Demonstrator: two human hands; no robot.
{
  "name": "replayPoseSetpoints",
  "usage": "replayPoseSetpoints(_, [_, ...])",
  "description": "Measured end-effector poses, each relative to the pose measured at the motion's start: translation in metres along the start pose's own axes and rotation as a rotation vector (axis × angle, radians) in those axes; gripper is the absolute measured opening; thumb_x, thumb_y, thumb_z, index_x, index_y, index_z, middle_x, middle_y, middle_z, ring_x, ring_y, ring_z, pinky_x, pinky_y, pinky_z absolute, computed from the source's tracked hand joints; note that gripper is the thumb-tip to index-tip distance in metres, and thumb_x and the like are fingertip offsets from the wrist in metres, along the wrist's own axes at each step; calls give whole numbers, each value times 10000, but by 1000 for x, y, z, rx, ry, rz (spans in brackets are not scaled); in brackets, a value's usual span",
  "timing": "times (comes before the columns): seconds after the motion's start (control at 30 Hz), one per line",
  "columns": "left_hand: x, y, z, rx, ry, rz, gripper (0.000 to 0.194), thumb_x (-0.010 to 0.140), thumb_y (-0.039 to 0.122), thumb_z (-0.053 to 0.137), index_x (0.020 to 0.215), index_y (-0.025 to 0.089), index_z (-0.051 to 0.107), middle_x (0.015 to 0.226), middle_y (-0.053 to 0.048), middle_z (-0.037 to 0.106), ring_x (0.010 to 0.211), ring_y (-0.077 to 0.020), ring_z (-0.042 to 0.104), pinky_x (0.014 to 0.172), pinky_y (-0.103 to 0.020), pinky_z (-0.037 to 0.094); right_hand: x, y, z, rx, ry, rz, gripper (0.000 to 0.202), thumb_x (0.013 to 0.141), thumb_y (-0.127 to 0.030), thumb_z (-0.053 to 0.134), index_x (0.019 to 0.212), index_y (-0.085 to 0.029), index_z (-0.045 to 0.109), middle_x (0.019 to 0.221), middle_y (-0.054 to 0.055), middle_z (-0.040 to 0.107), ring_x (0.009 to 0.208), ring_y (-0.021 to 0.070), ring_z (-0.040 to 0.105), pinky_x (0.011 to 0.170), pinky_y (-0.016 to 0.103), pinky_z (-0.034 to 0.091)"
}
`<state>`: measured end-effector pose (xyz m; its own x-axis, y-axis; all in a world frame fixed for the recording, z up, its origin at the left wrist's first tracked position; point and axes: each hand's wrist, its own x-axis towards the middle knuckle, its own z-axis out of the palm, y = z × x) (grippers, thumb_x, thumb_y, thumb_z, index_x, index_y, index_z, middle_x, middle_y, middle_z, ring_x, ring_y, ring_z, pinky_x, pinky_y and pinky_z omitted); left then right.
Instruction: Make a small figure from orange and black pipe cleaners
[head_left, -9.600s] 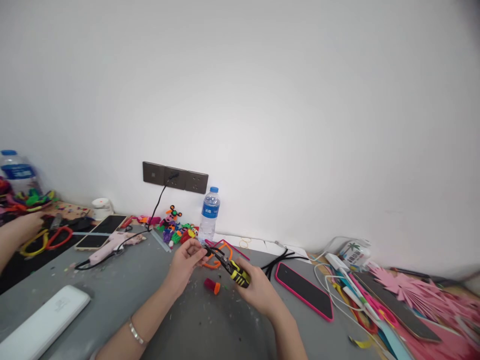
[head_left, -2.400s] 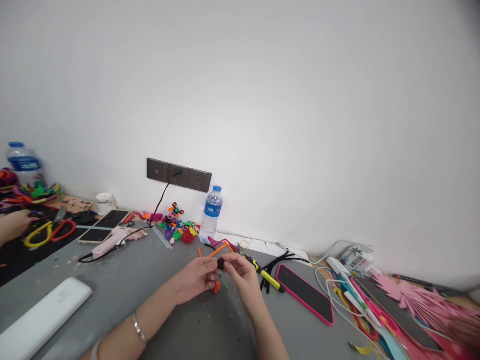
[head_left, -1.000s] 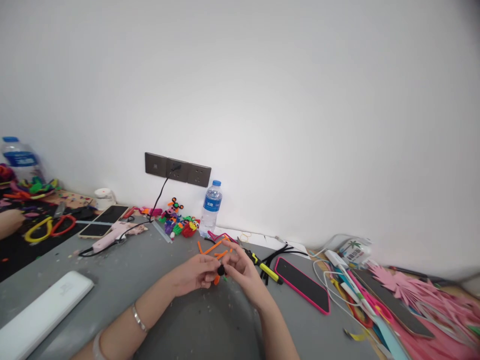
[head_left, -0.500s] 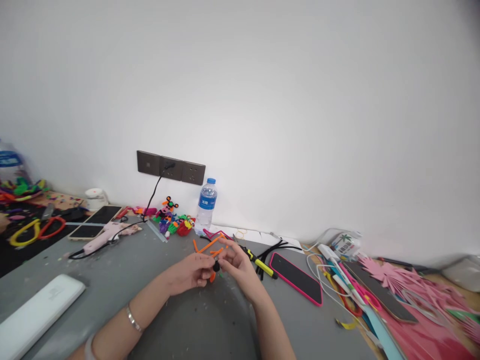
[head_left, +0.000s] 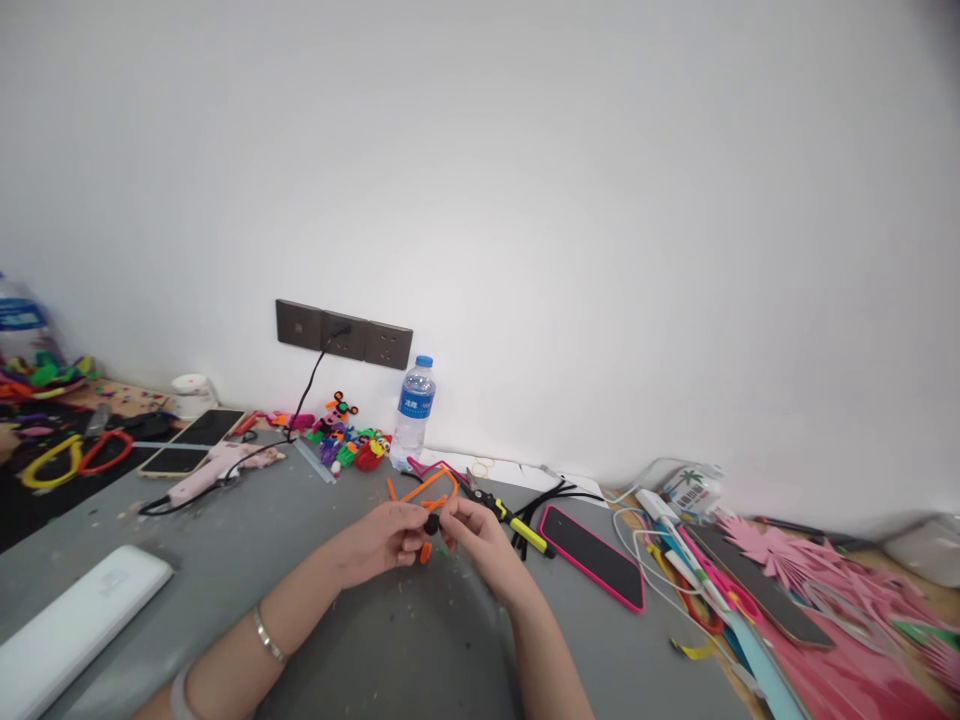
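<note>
Both hands meet above the grey mat, level with the orange pipe cleaners [head_left: 429,487] behind them. My left hand [head_left: 386,545] is closed, thumb and forefinger pinching a small round black fuzzy piece [head_left: 431,524], which looks like coiled pipe cleaner. The fingertips of my right hand [head_left: 472,535] are pinched together against the piece's right side. A small orange bit [head_left: 425,552] shows just below, by the left fingers; whether it is joined to the black piece I cannot tell. Yellow-and-black pliers [head_left: 517,522] lie beyond my right hand.
A water bottle [head_left: 414,412] stands by the wall beside small colourful pipe cleaner figures [head_left: 352,442]. To the right lie black pipe cleaners [head_left: 551,497] and a pink-cased phone [head_left: 592,557]. At left are a pink glue gun [head_left: 214,472] and a white power bank [head_left: 86,625].
My right hand's raised fingers have curled down and closed in on the black piece. My left hand stays nearly in place with its pinch.
</note>
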<state>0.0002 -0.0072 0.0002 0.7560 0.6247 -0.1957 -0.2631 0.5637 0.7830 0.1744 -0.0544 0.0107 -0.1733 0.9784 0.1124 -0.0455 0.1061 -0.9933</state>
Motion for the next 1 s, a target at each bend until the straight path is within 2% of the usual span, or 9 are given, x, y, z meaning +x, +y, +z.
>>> replayPoseSetpoints(0.2, [0,0,4,-37,-8,35,221,758,321,723,710,114,659,524,55,423,494,-70,327,610,-268,352,0,-2,4,21,-19,4,345,807,-497,621,704,-177,542,589,-45,457,554,100,370,560,228,293])
replayPoseSetpoints(0.47, [5,-6,6,-169,96,151,197,706,260,773,687,102,656,616,27,452,543,-72,374,497,-210,282,4,3,10,29,51,-65,374,799,-534,612,690,-185,534,582,-48,430,546,104,363,537,229,280])
replayPoseSetpoints(0.8, [10,-10,13,-234,201,277,266,657,315,811,672,120,632,589,41,469,545,-75,395,499,-194,315,9,8,32,107,219,-123,358,812,-524,600,692,-192,535,602,-38,404,570,118,359,557,244,302])
replayPoseSetpoints(1.0, [10,-11,13,-147,187,309,237,716,339,766,694,129,660,609,26,510,579,-89,446,527,-204,340,12,19,38,211,277,-127,367,817,-516,597,668,-195,501,592,-45,377,572,118,341,565,249,288])
